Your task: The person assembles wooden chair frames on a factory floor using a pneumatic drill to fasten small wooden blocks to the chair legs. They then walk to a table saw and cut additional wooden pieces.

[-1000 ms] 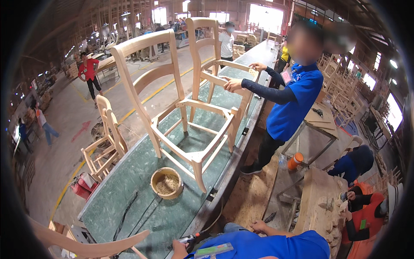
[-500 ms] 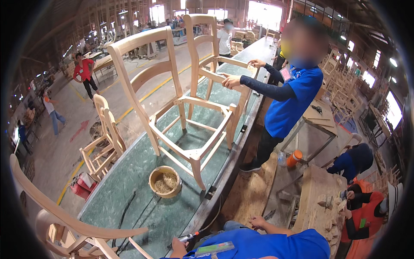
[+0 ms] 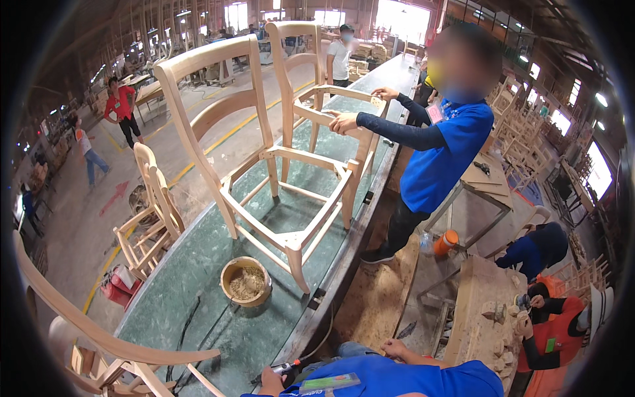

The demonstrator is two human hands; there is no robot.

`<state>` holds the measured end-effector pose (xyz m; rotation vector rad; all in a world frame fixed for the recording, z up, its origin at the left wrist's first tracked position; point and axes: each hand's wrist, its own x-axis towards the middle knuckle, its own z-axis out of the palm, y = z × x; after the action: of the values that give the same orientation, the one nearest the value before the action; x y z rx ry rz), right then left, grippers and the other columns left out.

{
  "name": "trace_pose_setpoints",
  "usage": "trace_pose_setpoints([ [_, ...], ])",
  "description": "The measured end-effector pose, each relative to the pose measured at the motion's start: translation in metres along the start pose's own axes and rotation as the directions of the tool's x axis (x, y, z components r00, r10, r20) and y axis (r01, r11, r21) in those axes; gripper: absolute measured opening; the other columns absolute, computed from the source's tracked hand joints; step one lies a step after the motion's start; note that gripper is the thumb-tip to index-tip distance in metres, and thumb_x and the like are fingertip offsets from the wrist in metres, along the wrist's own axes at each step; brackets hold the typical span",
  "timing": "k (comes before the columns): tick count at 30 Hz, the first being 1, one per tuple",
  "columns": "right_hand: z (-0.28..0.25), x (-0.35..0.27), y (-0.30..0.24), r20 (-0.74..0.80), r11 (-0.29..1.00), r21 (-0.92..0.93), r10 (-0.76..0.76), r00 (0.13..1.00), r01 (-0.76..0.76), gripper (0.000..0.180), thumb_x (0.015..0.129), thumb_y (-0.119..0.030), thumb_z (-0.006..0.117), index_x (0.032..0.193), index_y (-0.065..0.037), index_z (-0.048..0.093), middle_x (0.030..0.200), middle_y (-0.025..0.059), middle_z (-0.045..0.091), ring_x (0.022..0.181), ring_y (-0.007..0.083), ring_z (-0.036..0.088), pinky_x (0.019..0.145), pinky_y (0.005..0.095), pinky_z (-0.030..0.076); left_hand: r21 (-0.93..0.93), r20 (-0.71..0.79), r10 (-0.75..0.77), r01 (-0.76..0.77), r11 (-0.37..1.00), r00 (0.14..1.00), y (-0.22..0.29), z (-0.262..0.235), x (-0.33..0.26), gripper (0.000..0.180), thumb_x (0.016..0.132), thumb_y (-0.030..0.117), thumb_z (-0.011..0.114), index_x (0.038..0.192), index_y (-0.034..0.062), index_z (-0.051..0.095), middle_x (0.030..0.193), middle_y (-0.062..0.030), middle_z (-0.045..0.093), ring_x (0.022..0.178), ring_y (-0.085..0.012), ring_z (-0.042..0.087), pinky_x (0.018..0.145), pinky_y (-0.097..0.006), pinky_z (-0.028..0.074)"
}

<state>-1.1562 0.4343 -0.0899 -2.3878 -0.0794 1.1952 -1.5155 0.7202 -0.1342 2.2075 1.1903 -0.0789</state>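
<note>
Red-and-black tool point(image 3: 286, 368) sits in your left hand point(image 3: 270, 382), the grip pressed together round it low at the near end of the green worktop point(image 3: 198, 311); your right hand point(image 3: 395, 349) lies curled by your blue shirt, and I cannot tell whether it holds anything. Just beyond, a wooden bowl point(image 3: 247, 281) of shavings stands beside the bare chair frame point(image 3: 278, 192). That frame looks jointed and upright but with its seat open and the tool off it, while a co-worker point(image 3: 443, 145) steadies a second frame point(image 3: 317, 99).

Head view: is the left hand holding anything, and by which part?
Left hand grips a small tool by its rear end; the tip sticks out.
</note>
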Motion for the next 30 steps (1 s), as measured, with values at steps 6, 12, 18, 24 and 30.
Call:
trace_pose_setpoints([
  [6, -0.012, 0.006, 0.004, 0.015, 0.981, 0.182, 0.064, 0.998, -0.066, 0.034, 0.098, -0.031, 0.070, 0.119, -0.005, 0.067, 0.094, 0.0132, 0.074, 0.081, 0.0250, 0.074, 0.069, 0.0416, 0.062, 0.150, 0.056, 0.082, -0.090, 0.985, 0.995, 0.015, -0.007, 0.000, 0.057, 0.069, 0.049, 0.091, 0.091, 0.0001, 0.074, 0.097, -0.0274, 0.065, 0.097, -0.0458, 0.064, 0.088, -0.050, 0.049],
  [12, -0.020, 0.001, -0.005, -0.012, 0.981, 0.172, 0.090, 0.996, -0.087, 0.030, 0.099, -0.030, 0.068, 0.116, -0.004, 0.065, 0.097, 0.0127, 0.072, 0.082, 0.0263, 0.074, 0.070, 0.0418, 0.062, 0.121, 0.152, -0.201, 0.184, 0.976, 0.968, 0.023, -0.013, 0.012, 0.069, 0.062, 0.039, 0.097, 0.108, -0.0026, 0.067, 0.104, -0.0276, 0.068, 0.105, -0.0462, 0.066, 0.092, -0.050, 0.052],
  [18, -0.039, 0.028, -0.007, 0.168, 0.987, -0.139, 0.100, 0.981, -0.077, 0.035, 0.098, -0.037, 0.067, 0.113, -0.005, 0.071, 0.101, 0.0123, 0.073, 0.100, 0.0251, 0.072, 0.089, 0.0382, 0.058, -0.106, -0.081, -0.303, 0.294, 0.950, 0.950, 0.037, -0.012, 0.008, 0.073, 0.057, 0.042, 0.097, 0.108, -0.0005, 0.065, 0.107, -0.0280, 0.071, 0.103, -0.0472, 0.069, 0.090, -0.050, 0.055],
  [24, -0.090, 0.101, -0.003, 0.139, 0.990, -0.139, -0.007, 0.990, 0.026, 0.031, 0.097, -0.036, 0.066, 0.103, -0.006, 0.072, 0.098, 0.0131, 0.074, 0.092, 0.0250, 0.071, 0.083, 0.0371, 0.056, -0.121, -0.251, -0.316, 0.294, 0.948, 0.915, 0.103, 0.018, 0.033, 0.065, 0.067, 0.031, 0.091, 0.121, 0.0062, 0.064, 0.115, -0.0207, 0.070, 0.109, -0.0380, 0.069, 0.090, -0.047, 0.057],
  [30, -0.177, 0.184, -0.032, 0.087, 0.995, 0.068, -0.078, 0.993, 0.072, 0.024, 0.097, -0.030, 0.067, 0.100, -0.006, 0.066, 0.085, 0.0106, 0.070, 0.075, 0.0206, 0.070, 0.061, 0.0373, 0.058, -0.928, 0.025, -0.395, 0.168, 0.334, 0.918, 0.218, 0.040, 0.103, 0.054, 0.079, 0.031, 0.081, 0.122, 0.0055, 0.061, 0.116, -0.0204, 0.065, 0.104, -0.0404, 0.067, 0.092, -0.056, 0.057],
])
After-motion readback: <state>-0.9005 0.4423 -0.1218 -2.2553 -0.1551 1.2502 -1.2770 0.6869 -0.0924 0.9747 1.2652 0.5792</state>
